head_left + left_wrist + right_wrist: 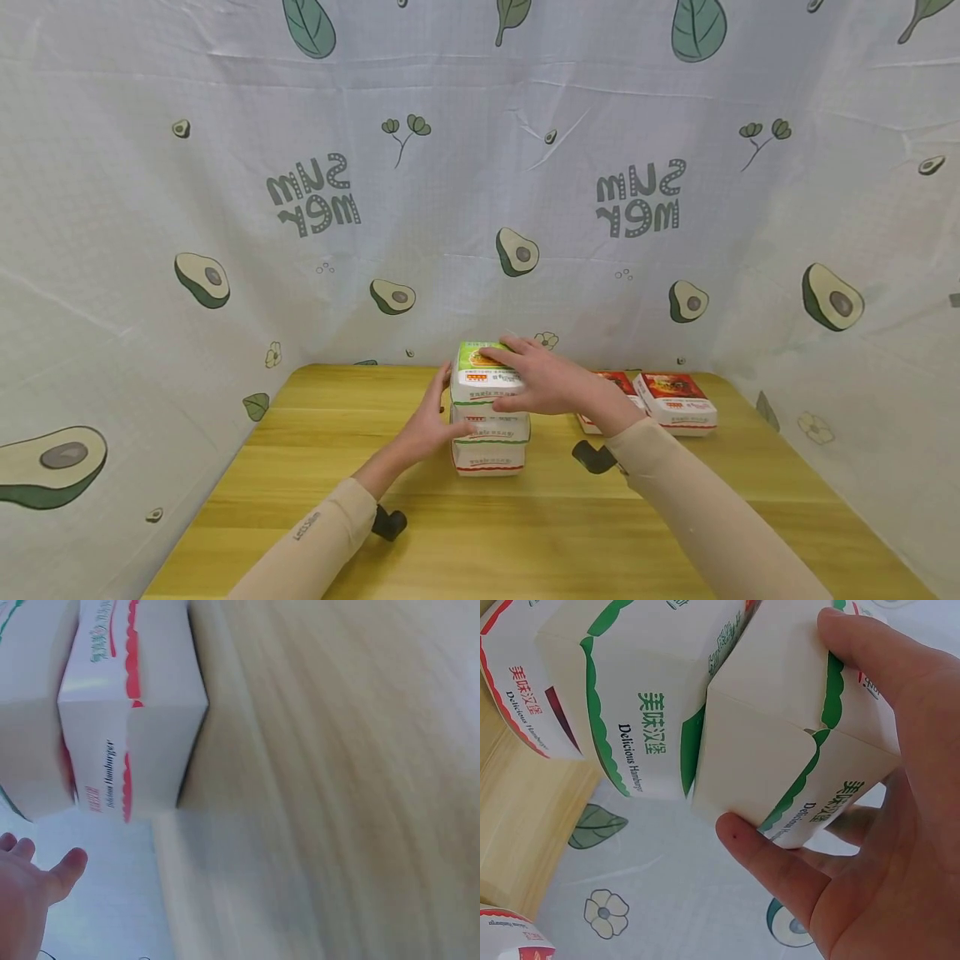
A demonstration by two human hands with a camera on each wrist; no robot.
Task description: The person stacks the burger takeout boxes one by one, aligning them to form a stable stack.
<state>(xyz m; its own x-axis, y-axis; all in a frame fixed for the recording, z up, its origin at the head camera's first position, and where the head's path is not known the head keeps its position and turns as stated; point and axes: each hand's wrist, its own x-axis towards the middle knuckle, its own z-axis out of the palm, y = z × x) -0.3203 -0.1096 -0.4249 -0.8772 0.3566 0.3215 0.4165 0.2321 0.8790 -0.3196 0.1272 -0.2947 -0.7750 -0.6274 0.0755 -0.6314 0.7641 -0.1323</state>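
Cream sleeves (315,533) lie nearest the head camera, running forward to either side of a stack (489,435) of three burger boxes on the wooden table (300,467). Top box (465,388): white carton, green printed lid with a burger picture, green scalloped trim. Middle box (501,427): white, green trim. Bottom box (487,461): white, red trim, sitting on the table. Right hand (551,379) grasps the top box, fingers over the lid, thumb on the front. Left hand (423,433) is alongside the stack's left side, fingers extended and unclenched, thumb out before the middle box; firm contact there cannot be told. Two red-lidded boxes (678,406) sit side by side on the table, right of the stack. Behind the stack hangs a pale cloth (450,242) printed with avocados, leaves and mirrored lettering. View comparison: only the head view shows the burger picture on the green lid. Left wrist view gives the bottom box's side close up, "Delicious Hamburger" legible beside the red trim. Right wrist view adds Chinese characters on the sides and the seam where the top box, turned slightly, meets the middle one; whether it rests fully there, cannot tell.
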